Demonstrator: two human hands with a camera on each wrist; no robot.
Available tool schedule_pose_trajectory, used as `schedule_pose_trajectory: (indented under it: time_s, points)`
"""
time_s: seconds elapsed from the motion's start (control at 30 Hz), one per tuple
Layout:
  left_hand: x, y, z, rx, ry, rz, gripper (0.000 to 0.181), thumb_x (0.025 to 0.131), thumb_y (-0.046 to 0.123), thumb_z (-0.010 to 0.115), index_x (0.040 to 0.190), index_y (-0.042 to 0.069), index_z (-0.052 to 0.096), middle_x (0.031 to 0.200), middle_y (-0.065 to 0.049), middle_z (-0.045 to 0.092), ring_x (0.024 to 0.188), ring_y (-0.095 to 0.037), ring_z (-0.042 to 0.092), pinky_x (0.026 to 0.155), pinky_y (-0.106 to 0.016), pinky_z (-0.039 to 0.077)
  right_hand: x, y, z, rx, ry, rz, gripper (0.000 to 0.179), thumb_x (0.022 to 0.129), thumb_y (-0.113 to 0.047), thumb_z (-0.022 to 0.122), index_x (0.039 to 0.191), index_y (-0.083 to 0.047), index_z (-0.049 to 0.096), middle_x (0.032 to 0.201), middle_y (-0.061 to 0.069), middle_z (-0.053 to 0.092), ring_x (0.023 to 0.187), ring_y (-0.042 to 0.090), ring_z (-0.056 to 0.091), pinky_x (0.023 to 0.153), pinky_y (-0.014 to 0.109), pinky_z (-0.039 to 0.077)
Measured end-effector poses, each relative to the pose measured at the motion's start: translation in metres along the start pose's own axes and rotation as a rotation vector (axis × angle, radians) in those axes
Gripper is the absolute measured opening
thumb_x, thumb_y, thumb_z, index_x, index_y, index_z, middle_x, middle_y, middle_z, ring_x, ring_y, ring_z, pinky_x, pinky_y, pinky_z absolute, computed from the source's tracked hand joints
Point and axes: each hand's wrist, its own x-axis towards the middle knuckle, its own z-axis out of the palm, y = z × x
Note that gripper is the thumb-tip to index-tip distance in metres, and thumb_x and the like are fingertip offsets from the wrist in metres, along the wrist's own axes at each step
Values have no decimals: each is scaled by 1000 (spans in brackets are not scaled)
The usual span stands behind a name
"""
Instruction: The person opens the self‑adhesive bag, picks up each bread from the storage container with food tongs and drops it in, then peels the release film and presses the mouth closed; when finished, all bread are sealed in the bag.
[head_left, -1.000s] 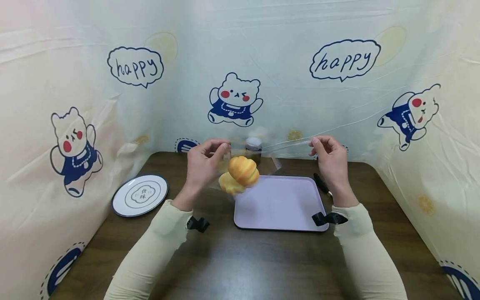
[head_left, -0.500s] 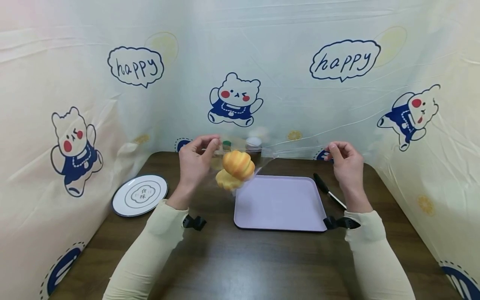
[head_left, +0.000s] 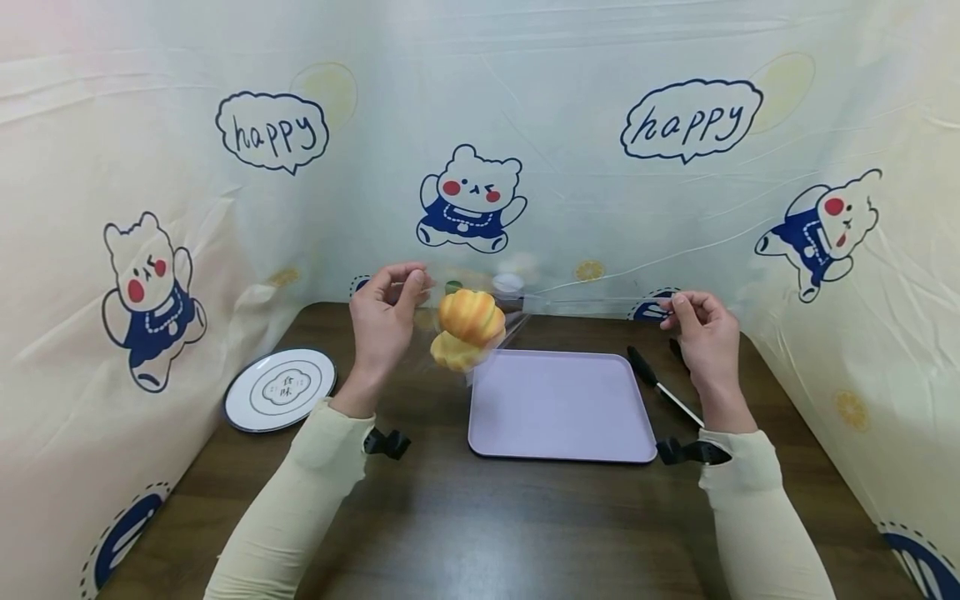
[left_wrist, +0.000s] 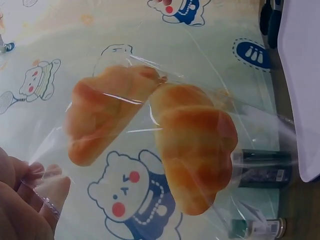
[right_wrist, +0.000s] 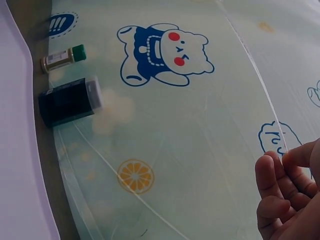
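In the head view, my left hand (head_left: 381, 329) pinches the edge of a clear plastic bag (left_wrist: 142, 130) between thumb and fingers, raised behind the tray. Inside the bag are two golden, ridged bread rolls, an orange-brown roll (head_left: 472, 317) overlapping a paler roll (head_left: 453, 352). From the bag a thin clear strip (right_wrist: 255, 60) stretches rightward to my right hand (head_left: 705, 346), whose thumb and index finger pinch its end. The right hand is held up at the right, behind the black-handled utensil.
A lilac tray (head_left: 562, 408) lies mid-table, with a black-handled utensil (head_left: 660, 385) at its right. A rimmed white plate (head_left: 281, 390) sits at left. Behind the tray stand a dark white-capped jar (right_wrist: 67, 104) and a small green-capped bottle (right_wrist: 59, 59). Printed curtains enclose the table.
My right hand has moved right, uncovering the utensil and drawing the strip out. My left hand has shifted left and up, and the bag with the rolls has risen slightly.
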Motion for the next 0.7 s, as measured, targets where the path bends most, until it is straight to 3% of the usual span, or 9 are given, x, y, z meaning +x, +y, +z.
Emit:
schedule_pose_trajectory:
  time_s: [0.23,0.57,0.7]
  points:
    - [-1,0,5,-47,-21,12,31,97,31,66,111,4,70,98,-15,73,83,-24,73,78,-25,61,-1,-1,-5,46,4,35,21,98,-26,64,105,-5,66,91,-5,73,65,7,63,58,16,52]
    - [-3,0,10,-91,-60,24,29,97,28,66,110,2,70,96,-16,72,83,-24,73,75,-27,62,4,-2,-13,168,6,115,25,96,-30,66,106,-7,64,91,-4,72,66,9,63,43,19,34]
    - [-3,0,11,-100,-59,23,27,97,26,66,110,2,70,95,-17,71,82,-22,73,74,-27,61,7,-2,-18,213,15,144,20,98,-28,63,105,-9,63,90,-5,72,66,9,64,44,19,34]
